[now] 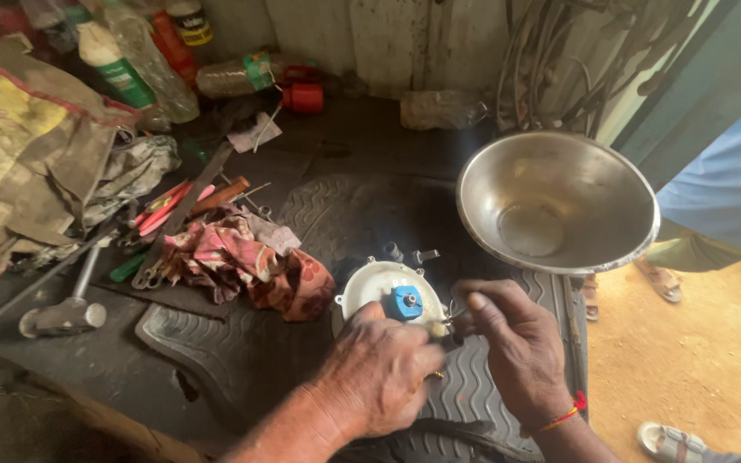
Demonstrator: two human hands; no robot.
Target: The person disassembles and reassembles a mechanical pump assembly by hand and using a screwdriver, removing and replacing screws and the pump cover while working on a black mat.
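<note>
Hands meet over a round white metal housing with a blue centre fitting (394, 296) on the black ribbed rubber mat (242, 351). Left hand (379, 373) clasps its rim; right hand (516, 347) pinches what may be a small tool at its edge, beside the steel bowl (557, 201).

Quantities: one steel bowl (557, 202), one white round housing (379, 287), one hammer (63, 314), one patterned rag (246, 261), two hands.
</note>
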